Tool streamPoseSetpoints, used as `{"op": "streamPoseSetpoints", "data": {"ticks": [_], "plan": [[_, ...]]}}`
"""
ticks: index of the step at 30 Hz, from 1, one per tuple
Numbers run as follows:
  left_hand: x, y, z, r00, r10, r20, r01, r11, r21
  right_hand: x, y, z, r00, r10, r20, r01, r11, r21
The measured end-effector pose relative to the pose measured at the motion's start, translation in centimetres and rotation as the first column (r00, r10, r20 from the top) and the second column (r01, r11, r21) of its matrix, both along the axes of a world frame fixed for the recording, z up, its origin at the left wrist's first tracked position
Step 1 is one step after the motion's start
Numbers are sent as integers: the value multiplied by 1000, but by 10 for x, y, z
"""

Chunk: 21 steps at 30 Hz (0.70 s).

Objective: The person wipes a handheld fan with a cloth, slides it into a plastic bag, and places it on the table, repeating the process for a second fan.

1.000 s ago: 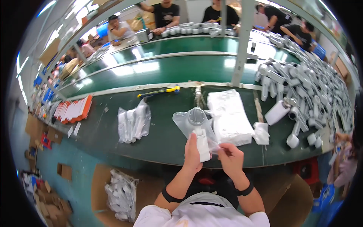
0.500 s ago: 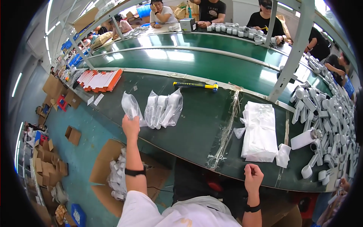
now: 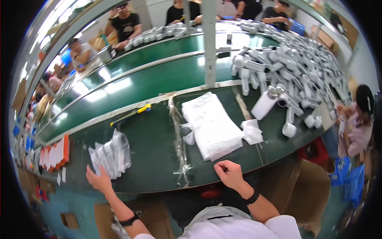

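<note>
Left hand lies open on the bagged parts, setting them down; right hand rests loosely curled, empty, below the bag stack. Next calls for taking 1 bag.

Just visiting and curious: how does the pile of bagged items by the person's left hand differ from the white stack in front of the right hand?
The bagged pile is loose and crumpled, in shiny clear wrap; the white stack lies flat and looks matte and opaque. The bagged pile is the smaller, the white stack larger. The left hand touches the bagged pile's edge, while the right hand rests curled just short of the white stack. Both lie on the green worktable.
</note>
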State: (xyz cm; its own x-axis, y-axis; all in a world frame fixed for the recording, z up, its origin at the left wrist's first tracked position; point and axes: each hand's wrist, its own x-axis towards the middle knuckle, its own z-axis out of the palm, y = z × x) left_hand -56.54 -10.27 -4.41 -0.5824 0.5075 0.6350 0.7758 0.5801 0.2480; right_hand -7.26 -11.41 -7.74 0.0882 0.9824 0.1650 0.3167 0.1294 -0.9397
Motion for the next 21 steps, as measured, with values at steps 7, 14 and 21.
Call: {"op": "streamPoseSetpoints", "data": {"ticks": [7,14,21], "plan": [[162,-3,21,631,-710,312,609,703,366,68,-16,48,994,-26,-102,19,998,-64],[281,5,48,83,-918,389,959,180,220,254,40,81,667,-605,435,453,793,407],[338,20,45,-81,-920,383,982,-8,187,354,92,58,132,-85,988,109,992,70]]}}
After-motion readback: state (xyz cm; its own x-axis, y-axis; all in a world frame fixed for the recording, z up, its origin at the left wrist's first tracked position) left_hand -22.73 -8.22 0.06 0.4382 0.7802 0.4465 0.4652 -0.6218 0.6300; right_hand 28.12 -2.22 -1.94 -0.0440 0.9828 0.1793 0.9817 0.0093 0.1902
